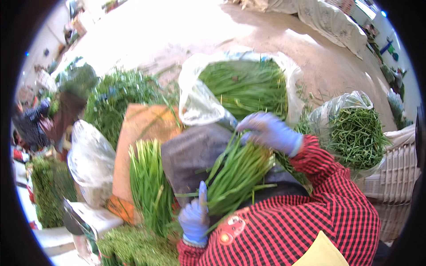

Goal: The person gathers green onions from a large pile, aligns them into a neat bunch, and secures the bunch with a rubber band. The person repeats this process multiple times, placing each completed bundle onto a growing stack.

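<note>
A loose bunch of long flat green leaves, like garlic chives (236, 176), lies across my lap over a dark apron (189, 156). My right hand (269, 131), in a blue glove, is at the upper end of the bunch, its fingers bent over the leaves; its grip is blurred. My left hand (196, 214), gloved alike, is at the lower left edge of the bunch with the index finger pointing up; its palm side is hidden. Left of the apron, a neat bundle of chives (149, 186) lies partly on an orange-brown board (124, 163). An open white plastic bag (199, 96) full of chives (246, 86) stands ahead.
A clear bag (357, 99) of cut greens stands at right, above white plastic crates (389, 176). At left are a heap of loose greens (116, 96), a crumpled plastic bag (90, 159) and a co-worker (36, 123). More bundled greens (139, 247) lie at the lower left.
</note>
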`<state>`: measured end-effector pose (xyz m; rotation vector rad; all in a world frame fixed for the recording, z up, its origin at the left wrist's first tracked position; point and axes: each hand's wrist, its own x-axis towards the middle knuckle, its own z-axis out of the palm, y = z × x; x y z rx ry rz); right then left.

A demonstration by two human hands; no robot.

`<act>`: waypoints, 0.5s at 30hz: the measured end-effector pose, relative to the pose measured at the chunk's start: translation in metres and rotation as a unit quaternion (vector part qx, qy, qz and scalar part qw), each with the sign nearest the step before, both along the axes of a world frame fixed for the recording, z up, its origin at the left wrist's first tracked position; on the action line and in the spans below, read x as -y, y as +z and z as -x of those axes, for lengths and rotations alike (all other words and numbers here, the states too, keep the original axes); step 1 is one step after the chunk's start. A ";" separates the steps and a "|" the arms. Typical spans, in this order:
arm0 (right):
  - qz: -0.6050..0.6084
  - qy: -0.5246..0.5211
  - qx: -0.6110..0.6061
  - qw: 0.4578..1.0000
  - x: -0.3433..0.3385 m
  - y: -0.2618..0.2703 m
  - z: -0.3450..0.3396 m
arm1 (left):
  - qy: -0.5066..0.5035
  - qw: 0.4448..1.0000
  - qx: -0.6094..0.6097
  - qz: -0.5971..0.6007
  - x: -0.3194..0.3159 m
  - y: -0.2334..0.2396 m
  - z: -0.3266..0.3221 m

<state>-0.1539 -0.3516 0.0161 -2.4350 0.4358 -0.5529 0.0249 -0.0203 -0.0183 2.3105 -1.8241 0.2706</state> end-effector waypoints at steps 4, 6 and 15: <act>0.056 0.154 -0.266 0.950 -0.019 0.001 -0.067 | 0.007 0.999 0.036 -0.006 0.003 0.014 0.004; -0.063 0.154 -0.226 0.960 -0.020 -0.006 -0.071 | 0.007 0.997 -0.017 0.074 0.003 0.020 0.009; -0.363 -0.029 -0.152 0.919 0.038 -0.059 -0.005 | 0.004 0.992 -0.101 0.074 0.005 0.035 0.014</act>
